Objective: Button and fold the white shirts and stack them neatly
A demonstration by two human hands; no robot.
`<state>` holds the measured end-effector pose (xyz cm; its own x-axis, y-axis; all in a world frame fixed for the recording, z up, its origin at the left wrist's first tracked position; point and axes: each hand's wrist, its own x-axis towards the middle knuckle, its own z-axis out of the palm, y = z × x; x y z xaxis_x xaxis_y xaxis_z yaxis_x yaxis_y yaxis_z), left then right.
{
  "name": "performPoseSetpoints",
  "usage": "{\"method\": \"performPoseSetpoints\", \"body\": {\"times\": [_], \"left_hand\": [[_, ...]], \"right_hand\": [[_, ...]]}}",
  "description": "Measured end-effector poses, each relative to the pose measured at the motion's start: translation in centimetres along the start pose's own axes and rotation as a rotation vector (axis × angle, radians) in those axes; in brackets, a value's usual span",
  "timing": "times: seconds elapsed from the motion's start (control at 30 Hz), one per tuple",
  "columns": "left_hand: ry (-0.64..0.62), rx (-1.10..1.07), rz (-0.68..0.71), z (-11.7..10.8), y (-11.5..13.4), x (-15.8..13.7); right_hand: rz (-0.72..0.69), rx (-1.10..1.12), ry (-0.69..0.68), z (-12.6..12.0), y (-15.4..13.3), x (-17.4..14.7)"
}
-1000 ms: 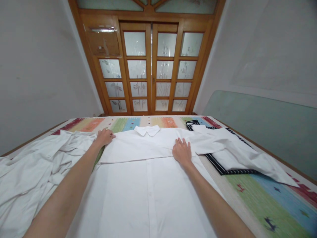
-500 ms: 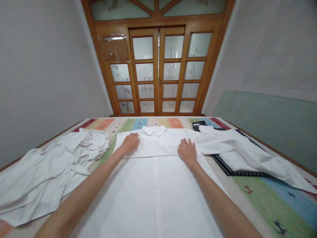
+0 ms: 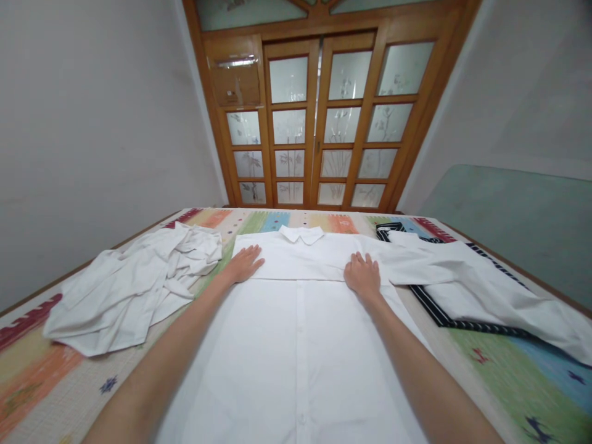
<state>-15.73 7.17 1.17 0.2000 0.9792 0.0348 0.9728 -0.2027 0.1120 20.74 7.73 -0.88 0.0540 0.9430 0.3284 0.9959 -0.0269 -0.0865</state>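
A white collared shirt (image 3: 272, 345) lies front up, its button placket running down the middle. One sleeve is folded flat across the chest below the collar (image 3: 301, 235). The other sleeve (image 3: 435, 262) stretches out to the right. My left hand (image 3: 246, 264) rests open on the shirt's left edge, at the end of the folded sleeve. On the right side of the chest lies my right hand (image 3: 362, 273), open, its fingers slightly bent on the cloth. Neither hand lifts any fabric.
A crumpled heap of white cloth (image 3: 143, 277) lies on the left. On the right, under the outstretched sleeve, is a black-and-white striped cloth (image 3: 430, 308) with white fabric on it. A colourful patterned cover (image 3: 481, 376) lies beneath. Wooden glazed doors (image 3: 317, 123) stand beyond.
The view has turned a little left, so things appear shifted right. My left hand has moved outward to the shirt's left edge. My right hand stays at the same place on the chest.
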Motion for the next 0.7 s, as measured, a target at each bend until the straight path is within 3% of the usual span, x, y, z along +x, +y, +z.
{"method": "performPoseSetpoints", "body": {"times": [0.1,0.17,0.37,0.53,0.7], "left_hand": [[0.007,-0.028,0.042,-0.4,-0.6,-0.5],[0.014,-0.007,-0.005,-0.6,-0.1,-0.5],[0.027,0.037,-0.19,0.7,5.7,0.9],[0.071,-0.052,0.048,2.9,10.5,1.0],[0.028,-0.076,0.251,2.0,8.8,-0.6]], "right_hand": [[0.005,0.004,0.0,-0.1,0.0,0.0],[-0.013,0.0,0.018,-0.3,0.0,0.0],[-0.303,0.06,0.108,-0.8,-0.3,0.1],[-0.398,0.103,0.075,-0.4,-0.2,0.3],[-0.386,0.078,0.04,0.0,0.1,0.4]]}}
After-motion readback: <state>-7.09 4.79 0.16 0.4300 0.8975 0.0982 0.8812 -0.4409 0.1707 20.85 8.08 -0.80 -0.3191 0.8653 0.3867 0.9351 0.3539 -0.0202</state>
